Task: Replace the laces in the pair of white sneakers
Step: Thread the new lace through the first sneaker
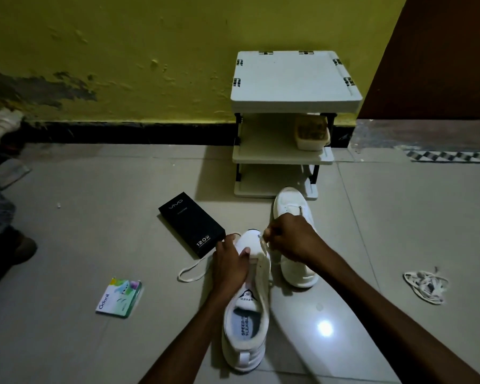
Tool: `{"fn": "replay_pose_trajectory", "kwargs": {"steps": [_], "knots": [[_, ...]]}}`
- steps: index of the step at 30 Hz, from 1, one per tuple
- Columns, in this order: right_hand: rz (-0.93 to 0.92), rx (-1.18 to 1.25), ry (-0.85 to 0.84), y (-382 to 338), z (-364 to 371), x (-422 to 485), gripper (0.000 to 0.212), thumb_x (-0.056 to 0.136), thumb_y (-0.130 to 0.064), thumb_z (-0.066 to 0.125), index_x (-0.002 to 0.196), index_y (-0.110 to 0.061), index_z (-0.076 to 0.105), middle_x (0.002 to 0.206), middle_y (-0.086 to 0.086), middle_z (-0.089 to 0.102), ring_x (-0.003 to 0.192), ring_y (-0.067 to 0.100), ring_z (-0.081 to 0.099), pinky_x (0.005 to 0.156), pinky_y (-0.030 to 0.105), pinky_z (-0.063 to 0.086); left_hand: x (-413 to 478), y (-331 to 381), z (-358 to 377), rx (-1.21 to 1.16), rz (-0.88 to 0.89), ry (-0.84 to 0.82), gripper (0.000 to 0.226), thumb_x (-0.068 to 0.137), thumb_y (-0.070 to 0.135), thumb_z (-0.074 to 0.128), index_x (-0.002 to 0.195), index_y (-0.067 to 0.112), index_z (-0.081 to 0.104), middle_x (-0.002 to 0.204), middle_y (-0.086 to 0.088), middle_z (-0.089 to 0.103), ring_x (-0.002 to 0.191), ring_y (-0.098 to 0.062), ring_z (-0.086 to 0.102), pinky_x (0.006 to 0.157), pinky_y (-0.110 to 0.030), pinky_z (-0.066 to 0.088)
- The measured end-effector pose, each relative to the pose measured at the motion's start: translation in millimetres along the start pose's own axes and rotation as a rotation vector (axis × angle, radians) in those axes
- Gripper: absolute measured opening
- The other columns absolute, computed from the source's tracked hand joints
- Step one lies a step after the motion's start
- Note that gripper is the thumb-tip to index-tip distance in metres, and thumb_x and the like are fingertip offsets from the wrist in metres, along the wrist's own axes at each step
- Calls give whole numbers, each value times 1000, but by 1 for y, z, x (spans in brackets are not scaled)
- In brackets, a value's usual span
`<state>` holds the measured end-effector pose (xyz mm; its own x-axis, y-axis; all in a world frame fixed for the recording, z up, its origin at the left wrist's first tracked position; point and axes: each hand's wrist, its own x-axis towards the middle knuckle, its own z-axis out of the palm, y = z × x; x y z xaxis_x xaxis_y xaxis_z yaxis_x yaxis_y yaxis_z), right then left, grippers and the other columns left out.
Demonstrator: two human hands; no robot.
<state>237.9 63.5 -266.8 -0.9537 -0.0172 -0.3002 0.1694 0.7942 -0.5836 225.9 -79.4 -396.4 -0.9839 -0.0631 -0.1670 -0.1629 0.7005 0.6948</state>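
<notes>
Left hand (229,266) grips the forefoot of the near sneaker (247,328) on the floor, and right hand (291,239) pinches the lace (196,264) by the toe eyelets. Danger: that loose end trailing left could pull through unevenly, and dim light invites a skipped eyelet.

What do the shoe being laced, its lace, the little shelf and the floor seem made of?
The sneaker looks like smooth white synthetic leather, maybe real, with fuzzy fabric lining. Its lace looks like flat woven cloth. The shelf looks like matte off-white moulded plastic on dark posts. The floor looks like glazed tile: straight joint lines and a mirror-like glare.
</notes>
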Motion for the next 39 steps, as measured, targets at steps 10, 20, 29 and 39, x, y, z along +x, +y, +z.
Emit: {"fn": "replay_pose_trajectory", "kwargs": {"steps": [10,20,29,39], "knots": [[-152,102,205,-6,-5,-10,12,96,-23,57,86,-17,55,68,-4,72,62,8,68,71,39,58,3,33,-70,319,-7,-355,29,96,38,50,107,15,65,112,-8,68,102,-25,63,86,-34,51],[-390,624,341,-70,-95,-24,12,79,-24,75,81,-12,75,78,-1,74,76,6,68,72,27,53,-12,155,-187,-318,244,-404,24,102,24,46,103,16,68,56,9,48,47,-4,36,46,-17,28],[-405,911,384,-139,-179,-38,27,75,-22,78,85,2,73,77,7,73,61,-1,64,53,5,45,-22,225,-269,-531,405,-326,21,101,22,48,97,11,65,63,6,51,50,-3,39,48,-13,31],[-383,732,271,-157,-223,-60,21,76,-22,76,76,-2,72,58,1,65,46,2,52,40,10,36,-27,257,-305,-646,481,-233,24,100,23,50,92,6,66,69,0,62,57,-6,51,49,-14,42]]}}
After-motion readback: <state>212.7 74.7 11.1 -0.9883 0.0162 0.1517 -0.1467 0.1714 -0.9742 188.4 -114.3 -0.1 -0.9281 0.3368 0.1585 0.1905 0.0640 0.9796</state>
